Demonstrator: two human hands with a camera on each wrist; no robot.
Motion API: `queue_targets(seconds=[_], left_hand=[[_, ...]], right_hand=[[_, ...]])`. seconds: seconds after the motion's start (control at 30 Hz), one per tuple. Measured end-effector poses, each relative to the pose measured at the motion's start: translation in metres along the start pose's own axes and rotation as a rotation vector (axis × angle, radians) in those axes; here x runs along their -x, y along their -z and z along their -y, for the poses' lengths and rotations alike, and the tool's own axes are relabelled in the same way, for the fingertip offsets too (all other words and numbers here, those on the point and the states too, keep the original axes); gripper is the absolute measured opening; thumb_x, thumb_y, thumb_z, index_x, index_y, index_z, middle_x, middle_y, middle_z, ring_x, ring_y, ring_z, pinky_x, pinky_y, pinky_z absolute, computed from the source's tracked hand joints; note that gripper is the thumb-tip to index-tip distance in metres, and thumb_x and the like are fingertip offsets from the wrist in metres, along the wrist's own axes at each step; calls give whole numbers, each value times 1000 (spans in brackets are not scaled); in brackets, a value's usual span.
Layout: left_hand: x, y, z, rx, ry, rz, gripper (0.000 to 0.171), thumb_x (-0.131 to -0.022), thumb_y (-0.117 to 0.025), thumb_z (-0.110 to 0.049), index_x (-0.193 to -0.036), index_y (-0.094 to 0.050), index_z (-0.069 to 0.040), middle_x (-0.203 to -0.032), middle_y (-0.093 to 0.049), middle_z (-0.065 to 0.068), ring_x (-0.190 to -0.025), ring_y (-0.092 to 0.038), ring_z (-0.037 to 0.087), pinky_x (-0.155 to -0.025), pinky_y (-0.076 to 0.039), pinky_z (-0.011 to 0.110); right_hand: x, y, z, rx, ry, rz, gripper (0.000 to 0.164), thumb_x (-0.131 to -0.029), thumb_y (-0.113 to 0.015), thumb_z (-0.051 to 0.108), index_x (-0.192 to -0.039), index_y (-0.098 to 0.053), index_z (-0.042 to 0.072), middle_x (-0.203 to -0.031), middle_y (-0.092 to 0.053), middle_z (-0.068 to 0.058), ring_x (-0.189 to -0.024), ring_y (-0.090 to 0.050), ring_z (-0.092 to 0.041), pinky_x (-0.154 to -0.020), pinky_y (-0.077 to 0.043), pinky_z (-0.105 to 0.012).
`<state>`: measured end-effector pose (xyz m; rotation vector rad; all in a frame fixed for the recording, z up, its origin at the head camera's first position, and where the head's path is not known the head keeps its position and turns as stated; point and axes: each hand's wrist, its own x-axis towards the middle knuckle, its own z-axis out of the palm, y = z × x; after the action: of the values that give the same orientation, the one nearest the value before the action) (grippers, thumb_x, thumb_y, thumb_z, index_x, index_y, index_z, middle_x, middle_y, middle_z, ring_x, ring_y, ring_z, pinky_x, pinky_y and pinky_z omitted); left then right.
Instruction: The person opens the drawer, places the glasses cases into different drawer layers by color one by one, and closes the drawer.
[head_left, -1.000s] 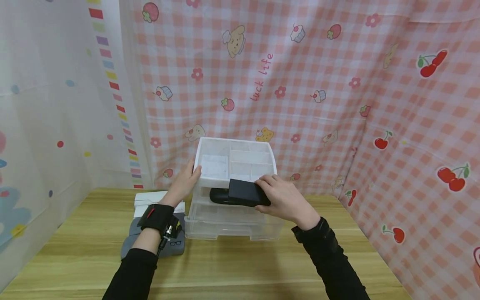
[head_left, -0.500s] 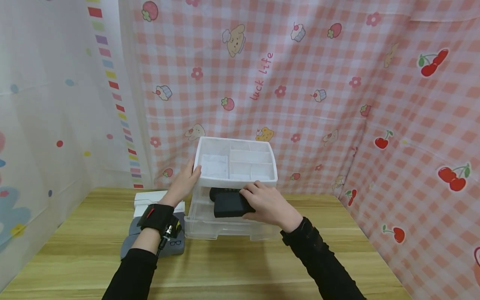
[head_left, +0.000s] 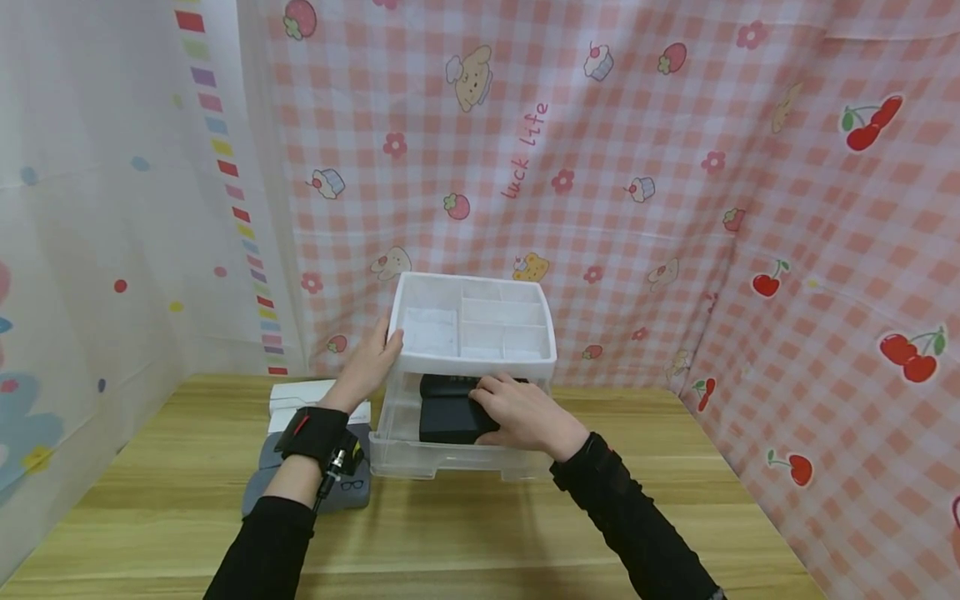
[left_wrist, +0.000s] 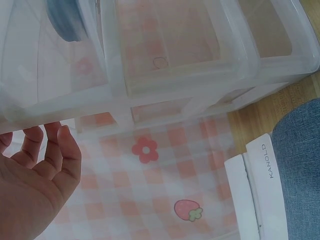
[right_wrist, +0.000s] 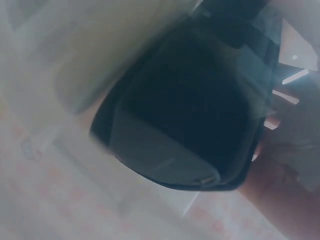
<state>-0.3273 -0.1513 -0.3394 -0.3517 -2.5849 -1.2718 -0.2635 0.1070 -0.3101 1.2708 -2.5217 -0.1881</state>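
Note:
A white-topped clear plastic drawer organizer (head_left: pixel 468 321) stands on the table, one drawer (head_left: pixel 435 460) pulled out at the front. At its left edge, my left hand (head_left: pixel 366 362) holds the top rim; in the left wrist view its bent fingertips touch the side. My right hand (head_left: pixel 525 414) is over the drawer and grips a flat black box (head_left: pixel 450 419) by its right end. Behind that box lies a second black object (head_left: pixel 446 385) with small lettering, partly covered. Through hazy plastic, the right wrist view shows a dark round-cornered object (right_wrist: pixel 185 105).
Left of the organizer lie a white box (head_left: pixel 300 396) and a grey-blue cloth item (head_left: pixel 348 492) with a glasses print. A pink checked curtain (head_left: pixel 585 208) hangs behind and to the right. The wooden table (head_left: pixel 465 542) extends in front.
My right hand has moved left and down with the black box, from above the drawer's right part into the drawer. My left hand has stayed at the organizer's edge.

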Motion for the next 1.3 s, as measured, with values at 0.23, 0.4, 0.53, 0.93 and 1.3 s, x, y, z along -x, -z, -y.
queue_targets(seconds=[0.23, 0.4, 0.53, 0.93, 1.3], left_hand=[[1, 2, -1, 24, -10, 9, 52, -103, -27, -39, -143, -27, -6, -142, -40, 23, -124, -46, 36, -100, -38, 54], [0, 1, 1, 24, -24, 1, 54, -103, -28, -39, -146, -24, -6, -145, -38, 23, -128, -44, 37, -102, -38, 55], [0, -1, 2, 39, -16, 3, 56, -103, -28, -40, -149, -20, -9, -149, -34, 22, -133, -40, 38, -105, -36, 56], [1, 1, 2, 44, -16, 10, 60, -102, -25, -44, -152, -13, -13, -154, -28, 20, -137, -35, 37, -108, -33, 56], [2, 0, 1, 13, -17, -9, 50, -102, -28, -40, -138, -30, -5, -137, -44, 23, -115, -49, 36, -95, -41, 52]], right_hand=[[-2, -4, -2, -35, -2, 44, 53, -79, -76, 38, -118, -63, 6, -111, -63, -7, -101, -61, -21, -85, -52, -33], [-2, -6, -3, -67, -21, 55, 50, -79, -76, 38, -116, -64, 8, -109, -63, -6, -99, -62, -19, -84, -52, -32], [2, -6, -3, -74, 12, -36, 42, -80, -74, 38, -112, -66, 10, -106, -64, -3, -95, -63, -18, -81, -52, -30], [28, -6, 35, 148, 162, -586, 17, -79, -77, 21, -87, -64, 14, -76, -55, 4, -64, -51, -8, -58, -43, -19], [33, -32, 51, 340, 206, -648, 35, -104, -33, 15, -90, -65, 13, -77, -56, 3, -63, -47, -9, -50, -32, -16]])
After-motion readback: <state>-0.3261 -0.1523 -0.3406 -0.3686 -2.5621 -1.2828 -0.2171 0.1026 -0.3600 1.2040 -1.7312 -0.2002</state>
